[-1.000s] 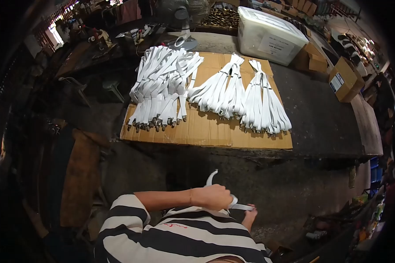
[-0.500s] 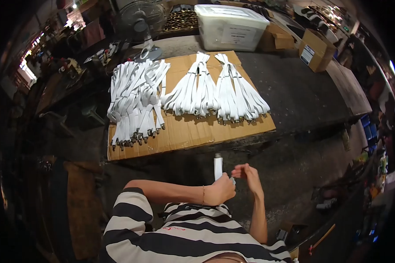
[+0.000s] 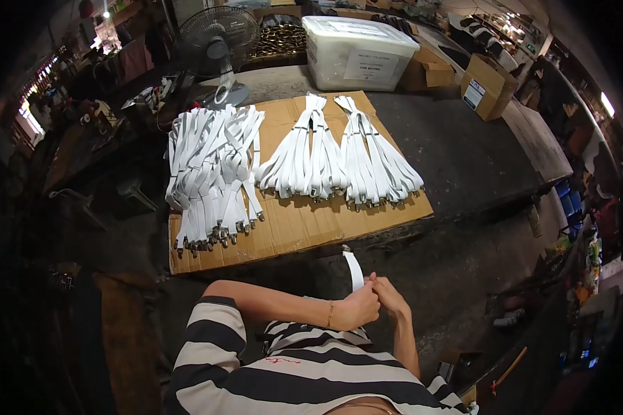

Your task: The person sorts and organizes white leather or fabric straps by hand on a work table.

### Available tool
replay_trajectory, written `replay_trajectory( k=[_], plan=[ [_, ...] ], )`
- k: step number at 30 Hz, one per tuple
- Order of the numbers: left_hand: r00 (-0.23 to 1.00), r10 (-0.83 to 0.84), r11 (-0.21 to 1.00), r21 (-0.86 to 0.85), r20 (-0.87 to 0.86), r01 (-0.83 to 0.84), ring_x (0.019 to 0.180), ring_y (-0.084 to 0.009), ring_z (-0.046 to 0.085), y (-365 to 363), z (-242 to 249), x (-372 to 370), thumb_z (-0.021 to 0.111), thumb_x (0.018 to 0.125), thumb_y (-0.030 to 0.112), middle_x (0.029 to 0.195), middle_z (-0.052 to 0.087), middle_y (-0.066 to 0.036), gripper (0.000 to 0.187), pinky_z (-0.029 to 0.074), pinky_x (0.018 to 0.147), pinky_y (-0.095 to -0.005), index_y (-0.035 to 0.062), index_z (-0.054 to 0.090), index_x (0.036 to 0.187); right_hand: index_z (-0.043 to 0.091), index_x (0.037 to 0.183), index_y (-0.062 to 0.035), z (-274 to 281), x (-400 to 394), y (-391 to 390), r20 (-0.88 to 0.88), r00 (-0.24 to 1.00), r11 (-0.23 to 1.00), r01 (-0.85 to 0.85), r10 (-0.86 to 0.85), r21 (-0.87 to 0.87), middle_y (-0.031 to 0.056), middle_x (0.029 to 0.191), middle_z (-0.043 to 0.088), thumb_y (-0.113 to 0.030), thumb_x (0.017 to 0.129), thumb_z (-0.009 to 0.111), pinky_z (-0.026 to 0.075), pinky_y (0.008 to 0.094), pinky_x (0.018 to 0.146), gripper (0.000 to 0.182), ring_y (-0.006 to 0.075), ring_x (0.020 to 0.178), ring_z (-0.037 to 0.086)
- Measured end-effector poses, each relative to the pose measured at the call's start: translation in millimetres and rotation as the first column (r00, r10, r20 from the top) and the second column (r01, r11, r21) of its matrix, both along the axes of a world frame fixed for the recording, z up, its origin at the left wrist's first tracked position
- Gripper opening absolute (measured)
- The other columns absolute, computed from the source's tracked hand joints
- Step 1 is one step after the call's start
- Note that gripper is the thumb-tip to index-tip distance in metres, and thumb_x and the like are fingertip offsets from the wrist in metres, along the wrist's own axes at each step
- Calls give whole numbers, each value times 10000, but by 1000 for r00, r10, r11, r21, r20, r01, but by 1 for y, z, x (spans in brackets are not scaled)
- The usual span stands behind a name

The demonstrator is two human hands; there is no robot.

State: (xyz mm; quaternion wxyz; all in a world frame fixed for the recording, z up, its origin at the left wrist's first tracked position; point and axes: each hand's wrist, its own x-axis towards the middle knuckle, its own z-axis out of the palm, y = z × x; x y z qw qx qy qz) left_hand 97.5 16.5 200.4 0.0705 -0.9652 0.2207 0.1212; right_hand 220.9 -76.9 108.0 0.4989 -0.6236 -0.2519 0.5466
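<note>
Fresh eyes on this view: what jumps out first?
Probably the white straps with metal clips, heaped at the left of the cardboard sheet, with two neat fanned bundles to their right. Next, the left hand near the striped shirt, gripping one more white strap, clip end up, the right hand against it.

Dim workshop, fisheye-warped edges

Small bright lamps glare at the upper corners; the white straps (image 3: 304,155) look brightest.
</note>
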Motion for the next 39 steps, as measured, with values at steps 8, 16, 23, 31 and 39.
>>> replay_trajectory(
  k=[8,16,23,31,39],
  plan=[
    [984,-147,988,-40,98,151,801,-214,609,34,-7,-15,597,753,211,785,662,-8,113,384,729,-351,161,697,740,584,847,-20,55,-27,54,-346,937,981,101,-40,162,35,753,627,-264,898,576,455,209,572,249,69,628,563],
    [621,-43,720,-406,783,562,744,-215,560,107,24,-26,633,685,155,771,598,-51,89,448,765,-367,75,605,714,548,836,2,118,-29,83,-171,941,818,338,-292,465,110,748,616,-144,870,589,486,266,576,156,144,613,576],
    [778,607,2,-980,160,200,1036,-273,534,182,4,-2,703,751,272,1109,550,-140,512,416,883,-378,3,493,1134,524,909,-5,189,24,91,258,885,777,162,-387,609,130,775,623,-226,849,630,509,277,623,253,198,686,632],
    [986,169,-250,-967,-1,42,1291,-254,336,169,7,78,705,768,222,1346,383,-181,804,247,1047,-362,33,197,1362,564,908,-19,271,69,135,357,861,680,-17,-363,733,118,805,658,-205,897,570,535,277,679,186,167,741,659],
    [962,261,-462,-885,-78,54,950,-165,503,168,-27,167,457,747,77,1362,396,-176,203,385,804,-293,-16,505,921,568,902,1,284,149,175,233,844,621,142,-483,771,136,815,659,-176,885,588,555,308,694,179,191,716,669]
  ],
)
